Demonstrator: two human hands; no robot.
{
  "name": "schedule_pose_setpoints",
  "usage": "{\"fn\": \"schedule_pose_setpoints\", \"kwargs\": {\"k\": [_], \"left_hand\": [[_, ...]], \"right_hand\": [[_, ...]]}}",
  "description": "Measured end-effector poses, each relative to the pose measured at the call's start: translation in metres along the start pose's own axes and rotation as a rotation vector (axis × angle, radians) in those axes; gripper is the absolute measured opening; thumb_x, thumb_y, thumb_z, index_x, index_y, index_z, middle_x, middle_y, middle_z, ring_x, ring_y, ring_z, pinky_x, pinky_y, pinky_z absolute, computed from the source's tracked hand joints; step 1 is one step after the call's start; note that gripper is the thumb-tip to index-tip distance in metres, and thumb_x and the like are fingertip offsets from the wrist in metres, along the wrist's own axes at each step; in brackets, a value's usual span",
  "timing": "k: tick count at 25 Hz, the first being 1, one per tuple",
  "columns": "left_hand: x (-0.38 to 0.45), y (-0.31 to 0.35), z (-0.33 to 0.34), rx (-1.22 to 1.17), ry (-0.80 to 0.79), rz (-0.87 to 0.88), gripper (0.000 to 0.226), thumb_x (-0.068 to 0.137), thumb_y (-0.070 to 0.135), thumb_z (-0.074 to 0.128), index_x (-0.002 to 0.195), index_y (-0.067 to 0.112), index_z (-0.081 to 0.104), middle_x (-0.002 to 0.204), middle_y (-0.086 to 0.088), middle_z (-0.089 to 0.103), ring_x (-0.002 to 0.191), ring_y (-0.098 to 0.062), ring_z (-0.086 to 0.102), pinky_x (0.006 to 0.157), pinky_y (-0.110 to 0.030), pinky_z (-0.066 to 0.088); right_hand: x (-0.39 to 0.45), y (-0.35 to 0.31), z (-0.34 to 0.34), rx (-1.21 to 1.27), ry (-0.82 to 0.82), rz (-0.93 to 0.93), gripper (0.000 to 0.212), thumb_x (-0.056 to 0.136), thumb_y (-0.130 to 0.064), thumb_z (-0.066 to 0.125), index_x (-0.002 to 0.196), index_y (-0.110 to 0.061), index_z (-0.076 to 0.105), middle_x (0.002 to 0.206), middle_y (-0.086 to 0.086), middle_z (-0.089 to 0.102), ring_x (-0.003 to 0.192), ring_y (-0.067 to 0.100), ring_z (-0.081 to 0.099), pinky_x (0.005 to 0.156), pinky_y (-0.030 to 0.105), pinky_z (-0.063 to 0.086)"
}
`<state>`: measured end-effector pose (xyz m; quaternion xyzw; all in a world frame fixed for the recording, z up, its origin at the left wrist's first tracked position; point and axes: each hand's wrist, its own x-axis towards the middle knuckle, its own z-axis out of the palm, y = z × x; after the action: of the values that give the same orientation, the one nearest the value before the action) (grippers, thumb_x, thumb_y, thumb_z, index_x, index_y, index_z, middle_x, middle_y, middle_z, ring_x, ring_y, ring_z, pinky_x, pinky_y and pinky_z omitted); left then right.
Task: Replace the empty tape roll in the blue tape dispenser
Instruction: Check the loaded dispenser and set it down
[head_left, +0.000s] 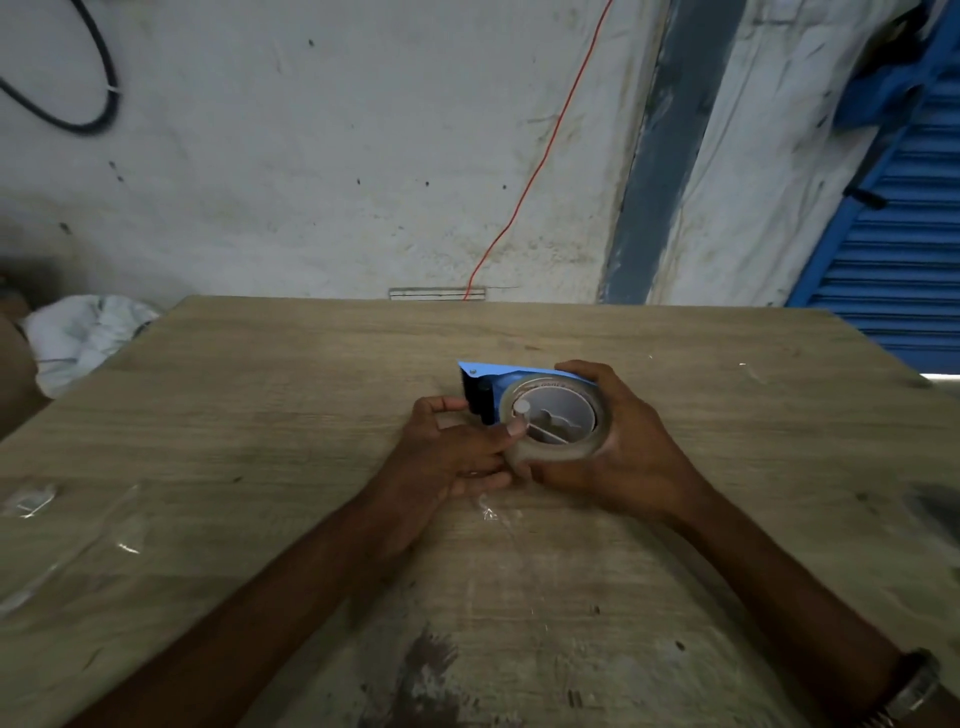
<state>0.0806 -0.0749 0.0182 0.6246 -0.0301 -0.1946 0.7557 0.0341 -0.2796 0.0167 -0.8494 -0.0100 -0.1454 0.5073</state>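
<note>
The blue tape dispenser (491, 375) lies on its side on the wooden table (260, 415), its black roller end pointing left. A clear tape roll (550, 452) sits on the dispenser's grey hub (558, 415). My right hand (631, 452) wraps around the roll's right and near side. My left hand (452, 447) is at the roll's left edge, thumb tip pressed on the rim by a white hub peg, forefinger near the black roller. The dispenser's handle is hidden under my right hand.
Crumpled clear plastic film (67, 530) lies at the table's left, and a small clear scrap (488, 512) just below my hands. A white bag (83, 332) sits beyond the left edge. The wall, an orange cable (540, 161) and a blue shutter (904, 249) stand behind.
</note>
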Motion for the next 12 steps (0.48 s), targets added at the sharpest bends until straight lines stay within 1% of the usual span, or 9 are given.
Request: {"fn": "schedule_pose_setpoints", "kwargs": {"k": [2, 3, 4, 5, 6, 7, 9, 11, 12], "left_hand": [[0.000, 0.005, -0.004, 0.358, 0.131, 0.200, 0.104, 0.051, 0.047, 0.097, 0.138, 0.028, 0.042, 0.101, -0.001, 0.080, 0.075, -0.018, 0.080, 0.065, -0.037, 0.063], [0.004, 0.006, -0.010, 0.581, 0.233, 0.332, 0.110, 0.048, 0.058, 0.097, 0.140, 0.036, 0.040, 0.104, 0.007, 0.077, 0.078, -0.014, 0.078, 0.068, -0.036, 0.061], [0.008, 0.006, -0.017, 0.727, 0.291, 0.417, 0.116, 0.045, 0.066, 0.096, 0.143, 0.043, 0.038, 0.113, 0.013, 0.071, 0.087, -0.010, 0.076, 0.074, -0.035, 0.060], [0.009, 0.004, -0.021, 0.755, 0.261, 0.429, 0.121, 0.043, 0.069, 0.095, 0.146, 0.048, 0.036, 0.123, 0.016, 0.066, 0.098, -0.008, 0.073, 0.081, -0.037, 0.060], [0.013, 0.000, -0.025, 0.694, 0.176, 0.405, 0.121, 0.043, 0.067, 0.097, 0.147, 0.048, 0.038, 0.131, 0.016, 0.065, 0.109, -0.008, 0.071, 0.091, -0.040, 0.060], [0.017, -0.007, -0.027, 0.639, 0.091, 0.359, 0.114, 0.045, 0.061, 0.099, 0.145, 0.046, 0.046, 0.131, 0.015, 0.068, 0.114, -0.007, 0.071, 0.098, -0.043, 0.059], [0.024, -0.016, -0.029, 0.610, 0.008, 0.337, 0.080, 0.056, 0.044, 0.100, 0.127, 0.037, 0.064, 0.118, 0.012, 0.077, 0.110, -0.006, 0.074, 0.101, -0.045, 0.059], [0.029, -0.018, -0.028, 0.640, 0.032, 0.394, 0.047, 0.074, 0.026, 0.093, 0.115, 0.029, 0.071, 0.104, 0.011, 0.081, 0.100, -0.005, 0.076, 0.098, -0.043, 0.061], [0.029, -0.017, -0.028, 0.660, 0.051, 0.416, 0.037, 0.081, 0.019, 0.088, 0.113, 0.026, 0.071, 0.099, 0.015, 0.081, 0.096, -0.001, 0.076, 0.096, -0.041, 0.062]], "right_hand": [[0.001, 0.001, -0.003, 0.099, 0.022, -0.006, 0.087, 0.052, -0.019, 0.104, 0.128, -0.030, 0.062, 0.114, -0.012, 0.078, 0.104, 0.002, 0.075, 0.088, 0.019, 0.059], [0.004, 0.003, -0.004, 0.137, 0.027, -0.014, 0.087, 0.053, -0.014, 0.104, 0.129, -0.025, 0.063, 0.115, -0.007, 0.078, 0.104, 0.003, 0.075, 0.088, 0.020, 0.059], [0.006, 0.006, -0.004, 0.154, 0.012, -0.009, 0.088, 0.054, -0.010, 0.103, 0.131, -0.022, 0.062, 0.116, -0.005, 0.078, 0.104, 0.003, 0.075, 0.087, 0.020, 0.058], [0.008, 0.009, -0.005, 0.147, -0.025, -0.001, 0.089, 0.055, -0.008, 0.103, 0.133, -0.021, 0.061, 0.118, -0.004, 0.077, 0.105, 0.003, 0.074, 0.087, 0.018, 0.057], [0.010, 0.012, -0.008, 0.114, -0.069, -0.004, 0.093, 0.056, -0.007, 0.102, 0.136, -0.022, 0.058, 0.122, -0.004, 0.076, 0.108, 0.003, 0.073, 0.089, 0.018, 0.056], [0.012, 0.014, -0.010, 0.061, -0.119, -0.012, 0.097, 0.056, -0.008, 0.102, 0.139, -0.024, 0.055, 0.127, -0.004, 0.072, 0.112, 0.004, 0.071, 0.092, 0.017, 0.056], [0.013, 0.019, -0.017, -0.082, -0.186, -0.014, 0.100, 0.059, -0.013, 0.102, 0.143, -0.026, 0.049, 0.141, -0.004, 0.058, 0.122, 0.005, 0.064, 0.096, 0.010, 0.051], [0.013, 0.020, -0.022, -0.199, -0.188, 0.005, 0.101, 0.063, -0.018, 0.099, 0.147, -0.029, 0.045, 0.149, -0.004, 0.043, 0.127, 0.006, 0.054, 0.096, 0.004, 0.045], [0.014, 0.019, -0.023, -0.216, -0.198, 0.021, 0.102, 0.065, -0.021, 0.099, 0.150, -0.029, 0.043, 0.151, -0.004, 0.039, 0.129, 0.006, 0.051, 0.098, 0.005, 0.044]]}}
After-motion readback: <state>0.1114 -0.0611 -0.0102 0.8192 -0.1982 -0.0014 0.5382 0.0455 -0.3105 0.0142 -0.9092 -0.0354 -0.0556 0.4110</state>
